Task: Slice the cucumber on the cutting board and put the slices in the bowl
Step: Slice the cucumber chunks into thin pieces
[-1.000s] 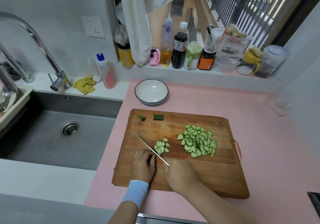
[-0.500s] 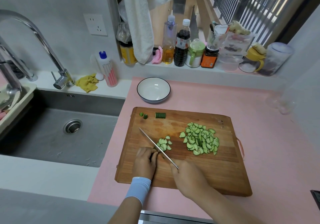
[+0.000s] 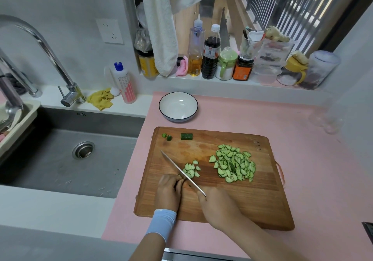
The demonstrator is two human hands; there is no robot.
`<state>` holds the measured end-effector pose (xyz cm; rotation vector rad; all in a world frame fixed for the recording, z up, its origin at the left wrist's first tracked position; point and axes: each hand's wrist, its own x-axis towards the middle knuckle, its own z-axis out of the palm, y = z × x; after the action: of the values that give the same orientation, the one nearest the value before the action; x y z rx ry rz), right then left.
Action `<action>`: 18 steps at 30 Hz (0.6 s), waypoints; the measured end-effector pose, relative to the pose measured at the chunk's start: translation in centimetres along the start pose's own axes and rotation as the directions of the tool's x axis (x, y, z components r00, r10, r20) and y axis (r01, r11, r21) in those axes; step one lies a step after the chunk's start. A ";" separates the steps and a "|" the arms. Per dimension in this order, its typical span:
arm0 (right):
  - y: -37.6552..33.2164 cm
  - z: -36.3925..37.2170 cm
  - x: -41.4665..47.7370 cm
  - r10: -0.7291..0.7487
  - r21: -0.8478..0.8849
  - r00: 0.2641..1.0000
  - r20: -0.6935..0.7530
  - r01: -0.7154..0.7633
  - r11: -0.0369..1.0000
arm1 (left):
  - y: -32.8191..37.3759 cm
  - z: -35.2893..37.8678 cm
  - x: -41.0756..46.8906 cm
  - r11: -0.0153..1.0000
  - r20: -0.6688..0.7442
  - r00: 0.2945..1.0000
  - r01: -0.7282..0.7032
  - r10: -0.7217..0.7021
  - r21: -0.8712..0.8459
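On the wooden cutting board (image 3: pixel 262 204) my right hand (image 3: pixel 219 208) grips the handle of a knife (image 3: pixel 181 173), its blade down on the board beside my left hand (image 3: pixel 168 192). My left hand's curled fingers hold down a cucumber piece that is almost wholly hidden under them. A small heap of fresh slices (image 3: pixel 191 169) lies just right of the blade. A large pile of slices (image 3: pixel 234 165) sits further right. One cucumber end (image 3: pixel 186 136) and two small bits (image 3: pixel 167 136) lie at the board's far edge. The white bowl (image 3: pixel 161 107) stands behind the board with nothing in it.
A steel sink (image 3: pixel 66 156) with a tap (image 3: pixel 50 59) lies left of the pink counter (image 3: pixel 314 160). Bottles and jars (image 3: pixel 210 59) line the window ledge at the back. A dish soap bottle (image 3: pixel 124 84) and a yellow cloth (image 3: pixel 101 99) stand behind the sink.
The camera has shifted slightly. Both hands and the knife stay at the same spot on the board, slicing, with the small heap of slices beside the blade.
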<state>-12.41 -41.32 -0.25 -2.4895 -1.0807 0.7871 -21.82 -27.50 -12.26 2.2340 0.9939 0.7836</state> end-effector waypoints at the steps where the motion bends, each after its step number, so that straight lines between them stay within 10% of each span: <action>1: 0.0 0.0 0.1 0.001 0.000 1.000 0.005 -0.001 1.000 | 0.0 0.0 0.0 1.000 -0.001 1.000 -0.001 0.001 0.000; 18: -1.3 0.2 2.5 0.022 -0.009 0.999 0.040 -0.022 1.000 | -0.1 0.1 -0.4 0.999 -0.034 0.999 0.028 -0.027 0.028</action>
<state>-11.89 -38.59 -0.70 -2.5066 -1.0740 0.8445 -22.02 -27.77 -12.48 2.2332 1.0562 0.8023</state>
